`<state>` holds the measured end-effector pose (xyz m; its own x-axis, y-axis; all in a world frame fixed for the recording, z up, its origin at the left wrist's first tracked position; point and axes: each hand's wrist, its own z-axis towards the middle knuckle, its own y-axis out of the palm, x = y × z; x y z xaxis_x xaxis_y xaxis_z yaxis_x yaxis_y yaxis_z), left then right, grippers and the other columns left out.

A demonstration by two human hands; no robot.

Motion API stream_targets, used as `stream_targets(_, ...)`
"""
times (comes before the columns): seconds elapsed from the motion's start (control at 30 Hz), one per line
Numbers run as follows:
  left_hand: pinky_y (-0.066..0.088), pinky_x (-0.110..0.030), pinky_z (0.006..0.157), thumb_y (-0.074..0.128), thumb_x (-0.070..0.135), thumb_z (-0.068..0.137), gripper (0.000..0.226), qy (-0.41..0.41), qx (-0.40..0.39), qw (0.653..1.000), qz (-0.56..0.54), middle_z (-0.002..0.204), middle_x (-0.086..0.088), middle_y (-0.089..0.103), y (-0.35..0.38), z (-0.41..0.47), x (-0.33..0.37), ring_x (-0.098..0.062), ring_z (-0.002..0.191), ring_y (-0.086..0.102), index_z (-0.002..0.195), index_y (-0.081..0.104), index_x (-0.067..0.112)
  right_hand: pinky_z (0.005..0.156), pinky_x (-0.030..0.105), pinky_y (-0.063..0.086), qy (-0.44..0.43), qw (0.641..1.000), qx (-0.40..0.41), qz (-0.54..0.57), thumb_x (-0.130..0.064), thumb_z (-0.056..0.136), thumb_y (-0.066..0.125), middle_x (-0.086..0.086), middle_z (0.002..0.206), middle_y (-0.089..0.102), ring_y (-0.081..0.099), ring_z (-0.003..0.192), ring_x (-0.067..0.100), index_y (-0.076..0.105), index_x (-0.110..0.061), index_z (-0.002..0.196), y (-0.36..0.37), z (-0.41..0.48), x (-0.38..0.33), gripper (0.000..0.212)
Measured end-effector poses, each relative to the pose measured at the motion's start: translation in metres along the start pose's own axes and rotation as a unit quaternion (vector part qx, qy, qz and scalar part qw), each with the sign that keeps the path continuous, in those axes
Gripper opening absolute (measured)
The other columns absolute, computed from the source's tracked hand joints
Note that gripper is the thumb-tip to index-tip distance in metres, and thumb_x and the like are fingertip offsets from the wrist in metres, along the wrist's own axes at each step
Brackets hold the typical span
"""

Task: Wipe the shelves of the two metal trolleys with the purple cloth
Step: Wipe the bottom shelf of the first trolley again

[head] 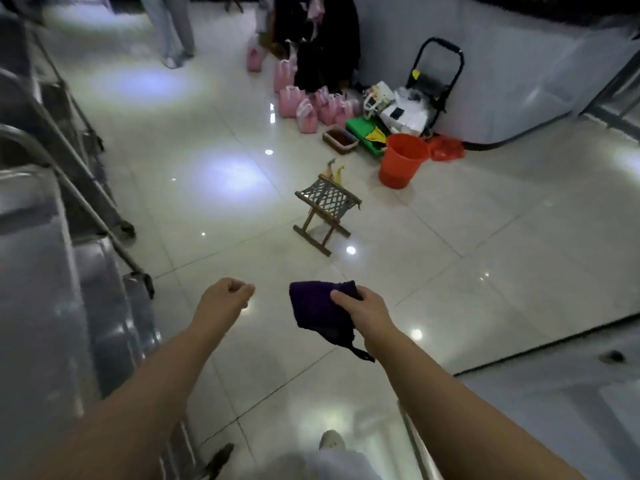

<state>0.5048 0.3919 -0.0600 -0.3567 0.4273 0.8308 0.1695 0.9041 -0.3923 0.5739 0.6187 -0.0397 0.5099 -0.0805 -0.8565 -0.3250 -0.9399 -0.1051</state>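
The right grip (pixel 362 315) holds the purple cloth (pixel 313 308), left grip (pixel 225 296) curled empty — trolleys (pixel 31 265) blurred, edge-cropped.

Left hand (pixel 225 294) curled, seemingly empty, right hand (pixel 362 315) gripping purple cloth (pixel 311 308)

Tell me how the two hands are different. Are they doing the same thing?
The right hand grips the purple cloth; the left hand holds nothing. The left hand's fingers curl into a fist, while the right hand's fingers pinch the cloth. The left hand is nearer the metal trolley than the right hand. Both reach forward over the shiny tiled floor.
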Motion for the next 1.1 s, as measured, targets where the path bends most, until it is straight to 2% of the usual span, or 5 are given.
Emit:
stream_targets(0.13, 0.048, -0.032, 0.072, 0.056, 0.018, 0.093, 0.012, -0.086, 0.068, 0.993, -0.043, 0.088, -0.008, 0.063, -0.017, 0.037, -0.011, -0.018, 0.077, 0.060, 0.097, 0.059, 0.007, 0.076, 0.034, 0.056, 0.009, 0.995, 0.001, -0.099, -0.018, 0.083, 0.073, 0.005, 0.095, 0.066, 0.064, 0.086, 0.018, 0.059, -0.018, 0.086, -0.005, 0.083, -0.030, 0.014)
stream_targets(0.37, 0.040, -0.026, 0.058, 0.058, 0.011, 0.090, 0.008, -0.186, 0.200, 0.959, -0.070, 0.072, -0.007, 0.061, -0.061, 0.074, -0.045, -0.015, 0.062, 0.051, 0.087, 0.062, 0.006, 0.086, 0.043, 0.054, 0.033, 0.982, -0.070, -0.173, -0.019, 0.083, 0.072, 0.006, 0.092, 0.065, 0.064, 0.089, 0.025, 0.059, -0.011, 0.097, 0.065, 0.200, -0.063, 0.021)
stream_targets(0.67, 0.047, -0.036, 0.071, 0.056, 0.013, 0.092, 0.015, -0.232, 0.274, 0.920, -0.159, 0.076, -0.012, 0.065, -0.137, 0.180, -0.054, -0.024, 0.070, 0.057, 0.078, 0.061, 0.009, 0.061, 0.026, 0.054, -0.002, 0.946, -0.209, -0.247, -0.014, 0.082, 0.072, 0.003, 0.089, 0.065, 0.063, 0.079, 0.015, 0.059, -0.013, 0.092, 0.238, 0.282, -0.140, 0.017)
stream_targets(0.93, 0.045, -0.035, 0.065, 0.058, 0.019, 0.092, 0.017, -0.280, 0.355, 0.872, -0.186, 0.071, -0.010, 0.066, -0.188, 0.219, -0.059, -0.024, 0.064, 0.057, 0.080, 0.063, 0.008, 0.078, 0.041, 0.058, -0.030, 0.865, -0.320, -0.385, -0.018, 0.079, 0.072, 0.009, 0.090, 0.068, 0.067, 0.083, 0.024, 0.062, -0.010, 0.093, 0.365, 0.325, -0.176, 0.019)
stream_targets(1.1, 0.043, -0.034, 0.064, 0.056, 0.021, 0.093, 0.016, -0.325, 0.395, 0.841, -0.175, 0.072, -0.006, 0.065, -0.193, 0.244, -0.068, -0.019, 0.065, 0.055, 0.081, 0.063, 0.012, 0.071, 0.043, 0.058, -0.031, 0.806, -0.401, -0.434, -0.015, 0.081, 0.067, 0.011, 0.088, 0.067, 0.066, 0.077, 0.026, 0.058, -0.009, 0.100, 0.434, 0.355, -0.181, 0.022)
